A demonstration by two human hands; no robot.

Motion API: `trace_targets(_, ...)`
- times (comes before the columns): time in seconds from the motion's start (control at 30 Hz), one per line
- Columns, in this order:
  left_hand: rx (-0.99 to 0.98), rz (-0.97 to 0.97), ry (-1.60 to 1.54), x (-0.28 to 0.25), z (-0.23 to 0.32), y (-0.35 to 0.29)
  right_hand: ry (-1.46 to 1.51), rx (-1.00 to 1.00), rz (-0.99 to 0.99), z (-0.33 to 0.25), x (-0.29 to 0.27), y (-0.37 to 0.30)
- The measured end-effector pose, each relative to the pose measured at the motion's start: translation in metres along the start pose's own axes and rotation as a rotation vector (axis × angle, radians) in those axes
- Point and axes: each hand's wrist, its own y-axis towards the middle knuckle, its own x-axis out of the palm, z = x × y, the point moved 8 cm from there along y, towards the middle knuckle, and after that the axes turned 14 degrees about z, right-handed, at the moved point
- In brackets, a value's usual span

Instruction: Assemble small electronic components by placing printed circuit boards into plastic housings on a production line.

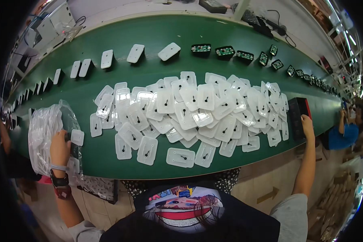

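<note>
A big heap of white rounded plastic plates (197, 111), each with a small dark mark, lies spread over the green conveyor belt (149, 76). My left hand (59, 148) rests on a clear plastic bag (44, 133) at the belt's left and touches a white plate (77, 137) beside it. My right hand (307, 123) reaches far right and grips the edge of a black box with a red side (298, 117) that stands at the heap's right end.
Single white plates (135, 53) and small green circuit boards in black holders (224, 51) ride in a row along the belt's far side. Cables and a power strip (266, 26) lie behind. Another person in blue (345, 133) works at the far right.
</note>
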Motion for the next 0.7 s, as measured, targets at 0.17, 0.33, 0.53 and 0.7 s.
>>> trace_targets(0.17,0.082,0.015,-0.123,-0.004,0.017,-0.004,-0.013,0.090,-0.004,0.005,-0.017,-0.006)
trace_targets(0.33,0.162,-0.013,0.096,-0.026,0.030,-0.017,-0.083,0.071,0.053,0.023,-0.027,-0.014)
trace_targets(0.53,0.173,0.195,0.225,0.013,-0.030,-0.018,-0.097,0.115,0.187,-0.008,-0.021,-0.010)
trace_targets(0.7,-0.138,0.157,-0.363,-0.029,-0.007,0.021,-0.061,0.175,0.349,-0.007,-0.052,-0.022)
